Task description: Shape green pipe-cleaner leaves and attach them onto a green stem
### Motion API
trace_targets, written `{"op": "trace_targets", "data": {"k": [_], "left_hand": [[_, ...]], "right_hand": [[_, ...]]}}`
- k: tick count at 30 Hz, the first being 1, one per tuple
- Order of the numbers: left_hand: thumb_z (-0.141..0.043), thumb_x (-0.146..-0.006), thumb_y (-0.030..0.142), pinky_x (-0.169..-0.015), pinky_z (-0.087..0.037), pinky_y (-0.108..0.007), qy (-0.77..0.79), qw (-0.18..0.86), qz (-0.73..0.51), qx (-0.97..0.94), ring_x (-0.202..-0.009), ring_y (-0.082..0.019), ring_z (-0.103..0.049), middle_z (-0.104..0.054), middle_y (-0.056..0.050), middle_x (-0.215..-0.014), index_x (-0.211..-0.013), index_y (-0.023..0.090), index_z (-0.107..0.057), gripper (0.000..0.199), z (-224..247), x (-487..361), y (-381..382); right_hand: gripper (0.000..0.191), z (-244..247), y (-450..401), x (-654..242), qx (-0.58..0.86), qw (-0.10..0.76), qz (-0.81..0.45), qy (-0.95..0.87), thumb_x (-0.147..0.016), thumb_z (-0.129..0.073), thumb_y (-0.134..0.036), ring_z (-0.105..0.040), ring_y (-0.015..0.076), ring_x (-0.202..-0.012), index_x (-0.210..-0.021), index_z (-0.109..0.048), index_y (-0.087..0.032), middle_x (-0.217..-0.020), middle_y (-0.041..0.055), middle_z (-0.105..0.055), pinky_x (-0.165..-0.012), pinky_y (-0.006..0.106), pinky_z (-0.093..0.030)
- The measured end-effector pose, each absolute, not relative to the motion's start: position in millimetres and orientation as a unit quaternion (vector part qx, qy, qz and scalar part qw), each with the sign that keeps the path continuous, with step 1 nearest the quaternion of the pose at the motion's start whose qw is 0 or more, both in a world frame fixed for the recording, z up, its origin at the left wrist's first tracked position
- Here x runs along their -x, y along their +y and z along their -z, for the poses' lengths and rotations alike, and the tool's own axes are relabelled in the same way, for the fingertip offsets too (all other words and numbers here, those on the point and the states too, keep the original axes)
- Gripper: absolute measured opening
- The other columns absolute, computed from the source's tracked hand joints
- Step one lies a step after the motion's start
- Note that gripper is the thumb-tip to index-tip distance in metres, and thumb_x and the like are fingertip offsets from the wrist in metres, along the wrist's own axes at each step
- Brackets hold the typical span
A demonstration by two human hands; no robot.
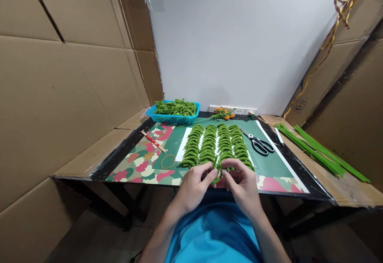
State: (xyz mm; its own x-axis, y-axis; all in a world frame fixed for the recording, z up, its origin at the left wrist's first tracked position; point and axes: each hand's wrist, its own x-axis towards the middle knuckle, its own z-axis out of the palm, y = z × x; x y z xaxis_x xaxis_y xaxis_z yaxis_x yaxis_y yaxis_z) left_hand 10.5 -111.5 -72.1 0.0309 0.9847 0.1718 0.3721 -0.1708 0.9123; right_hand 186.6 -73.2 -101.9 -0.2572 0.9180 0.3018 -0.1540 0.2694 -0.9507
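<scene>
Both hands meet at the table's front edge over a green pipe-cleaner piece [218,172], bent into a narrow loop. My left hand [195,183] pinches its left side between thumb and index finger. On the other side, my right hand [243,184] has its fingertips closed on the same piece. Just beyond the hands, several curved green pipe-cleaner leaves [210,139] lie in neat columns on a white sheet [181,145]. The ends nearest me are partly hidden by my fingers.
A blue basket [173,118] heaped with green pieces stands at the back left. Black-handled scissors [259,144] lie right of the columns, long green stems [317,151] farther right. Wrapped chopsticks [153,141] and a rubber band [168,161] lie left; orange flowers [226,113] lie behind.
</scene>
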Motion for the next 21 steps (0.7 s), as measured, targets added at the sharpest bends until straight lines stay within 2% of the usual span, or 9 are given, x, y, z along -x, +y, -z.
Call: {"op": "trace_targets", "data": {"k": [6,13,17,21], "left_hand": [[-0.058,-0.102,0.061,-0.058,-0.041,-0.025,0.542,0.362,-0.457,-0.605,-0.065,-0.016,-0.053,-0.064,-0.001,-0.075,-0.088,0.019,-0.068,0.045,75.1,-9.9,-110.1],[-0.057,-0.103,0.063,-0.056,-0.042,-0.025,0.542,0.38,-0.464,-0.588,-0.066,-0.016,-0.059,-0.07,-0.002,-0.079,-0.088,0.02,-0.066,0.046,77.3,-12.7,-110.0],[-0.056,-0.103,0.061,-0.057,-0.04,-0.026,0.543,0.372,-0.459,-0.596,-0.065,-0.016,-0.058,-0.069,-0.002,-0.076,-0.084,0.021,-0.064,0.045,75.6,-11.9,-111.1],[-0.054,-0.105,0.056,-0.061,-0.039,-0.027,0.556,0.336,-0.433,-0.625,-0.068,-0.016,-0.056,-0.064,0.0,-0.073,-0.08,0.021,-0.059,0.044,74.1,-10.8,-111.4]], "right_hand": [[0.034,103.8,-71.9,-188.6,0.328,0.505,-0.497,-0.625,-0.097,-0.074,-0.045,-0.062,0.0138,-0.059,-0.123,-0.076,-0.022,-0.101,0.0074,-0.078,-0.051,0.025,-0.05],[0.024,105.9,-71.9,-190.3,0.333,0.487,-0.481,-0.648,-0.099,-0.071,-0.039,-0.058,0.0155,-0.059,-0.11,-0.078,-0.02,-0.074,0.0023,-0.07,-0.053,0.025,-0.046],[0.022,105.0,-71.6,-189.9,0.333,0.489,-0.477,-0.65,-0.099,-0.071,-0.038,-0.058,0.0155,-0.059,-0.108,-0.078,-0.02,-0.072,0.0015,-0.068,-0.052,0.025,-0.047],[0.021,104.0,-72.2,-188.8,0.33,0.498,-0.485,-0.639,-0.098,-0.073,-0.039,-0.064,0.0166,-0.063,-0.106,-0.078,-0.02,-0.075,0.0023,-0.069,-0.056,0.025,-0.053]]}}
